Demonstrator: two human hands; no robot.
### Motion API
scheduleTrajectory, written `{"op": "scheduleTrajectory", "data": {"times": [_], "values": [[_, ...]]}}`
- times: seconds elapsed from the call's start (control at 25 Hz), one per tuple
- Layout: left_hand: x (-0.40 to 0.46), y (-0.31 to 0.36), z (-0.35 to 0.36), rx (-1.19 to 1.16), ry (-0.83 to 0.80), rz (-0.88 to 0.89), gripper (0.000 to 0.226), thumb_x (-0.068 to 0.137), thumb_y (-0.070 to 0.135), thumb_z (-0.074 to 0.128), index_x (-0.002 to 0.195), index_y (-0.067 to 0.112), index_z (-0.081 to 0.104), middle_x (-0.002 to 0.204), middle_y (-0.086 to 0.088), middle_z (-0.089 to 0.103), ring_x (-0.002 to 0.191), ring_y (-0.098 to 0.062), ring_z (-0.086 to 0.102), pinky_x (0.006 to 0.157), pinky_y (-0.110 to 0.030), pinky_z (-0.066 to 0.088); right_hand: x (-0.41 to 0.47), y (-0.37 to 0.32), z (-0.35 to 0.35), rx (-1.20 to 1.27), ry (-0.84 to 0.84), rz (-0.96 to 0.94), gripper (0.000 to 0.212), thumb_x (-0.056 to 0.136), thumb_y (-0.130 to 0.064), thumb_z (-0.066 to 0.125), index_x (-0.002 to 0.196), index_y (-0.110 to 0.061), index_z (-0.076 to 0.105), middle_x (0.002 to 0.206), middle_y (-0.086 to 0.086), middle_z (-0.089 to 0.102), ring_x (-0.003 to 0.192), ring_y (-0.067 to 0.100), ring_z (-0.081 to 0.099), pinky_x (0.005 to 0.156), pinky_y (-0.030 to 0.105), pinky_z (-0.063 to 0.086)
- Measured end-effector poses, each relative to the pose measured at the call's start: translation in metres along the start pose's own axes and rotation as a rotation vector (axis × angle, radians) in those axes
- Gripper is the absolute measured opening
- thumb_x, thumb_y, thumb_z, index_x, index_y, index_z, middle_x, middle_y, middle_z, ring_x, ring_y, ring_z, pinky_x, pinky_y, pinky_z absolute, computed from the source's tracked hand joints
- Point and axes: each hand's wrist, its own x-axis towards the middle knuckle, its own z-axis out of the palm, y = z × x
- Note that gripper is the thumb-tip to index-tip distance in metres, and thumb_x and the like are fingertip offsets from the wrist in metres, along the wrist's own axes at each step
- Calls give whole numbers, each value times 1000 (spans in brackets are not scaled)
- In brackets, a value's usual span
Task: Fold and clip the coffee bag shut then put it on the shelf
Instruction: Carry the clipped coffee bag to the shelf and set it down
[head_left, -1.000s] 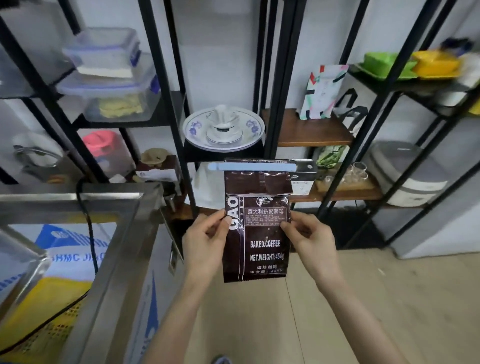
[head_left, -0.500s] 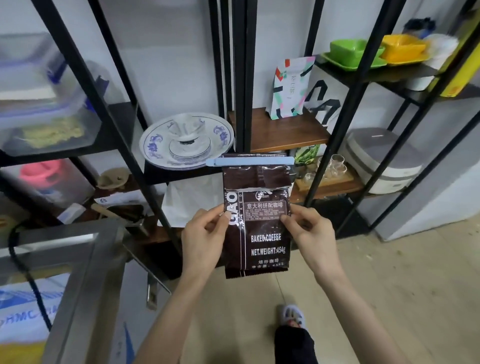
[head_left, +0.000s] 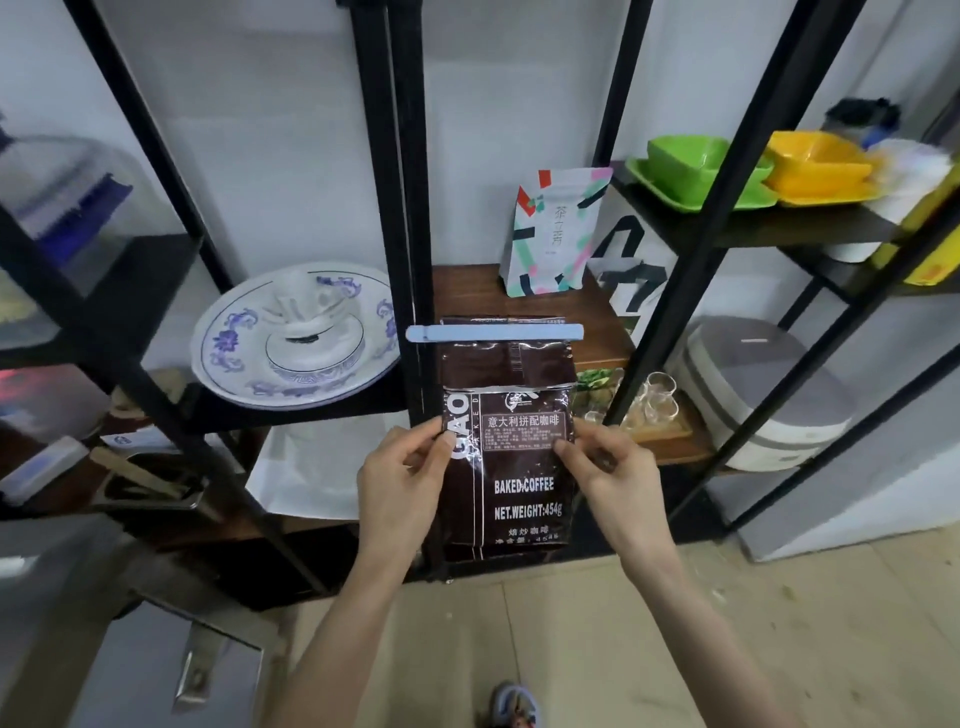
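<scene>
Coffee bag, glossy dark foil, top folded flat and pinched under a pale blue plastic clip, hangs upright between both hands: left hand and right hand each grip a side edge. Folding and clipping look done; next, lifting it onto the wooden shelf just above and beyond the hands.

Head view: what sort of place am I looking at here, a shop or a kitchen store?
Most likely a home kitchen or pantry storage corner. Black metal shelving holds a blue-patterned plate, green tray, small glasses and what looks like a rice cooker. Both hands hold a clipped coffee bag.
</scene>
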Motion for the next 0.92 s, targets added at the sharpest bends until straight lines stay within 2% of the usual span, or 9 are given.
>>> {"op": "scheduleTrajectory", "data": {"times": [0.08,0.2,0.4,0.6,0.84,0.92], "values": [[12,6,23,-9,10,-7,23,81,13,61,103,12,66,73,4,57,58,12,52,58,0,39,25,3,-13,-9,-19,-17,22,80,-16,63,101,-13,67,89,12,67,92,19,61,90,39,48],[28,15,52,1,19,3,23,81,13,60,103,14,66,72,4,55,59,13,52,61,2,39,58,4,-32,-16,-25,-45,22,80,-14,63,102,-14,66,85,11,63,84,15,59,83,32,46],[50,26,93,9,48,12,25,81,14,60,105,13,65,73,8,57,63,16,53,62,3,38,103,3,-56,-25,-62,-87,22,81,-13,62,102,-17,66,91,14,64,84,19,60,84,41,52],[70,35,116,29,61,3,25,82,16,60,106,13,65,77,8,56,65,19,52,62,5,37,138,0,-67,-22,-78,-80,23,80,-11,62,103,-11,65,79,-3,54,80,14,56,82,35,50],[99,38,128,25,62,-19,26,82,17,60,107,13,64,77,9,56,67,11,55,63,1,41,166,-3,-64,-2,-90,-89,23,81,-12,61,104,-13,64,84,1,55,85,18,59,85,41,53],[110,38,130,31,53,-11,27,82,17,59,109,13,63,78,10,55,71,3,57,69,-6,46,175,-3,-61,11,-85,-89,23,82,-13,61,105,-13,64,88,1,56,88,19,60,87,44,52]]}}
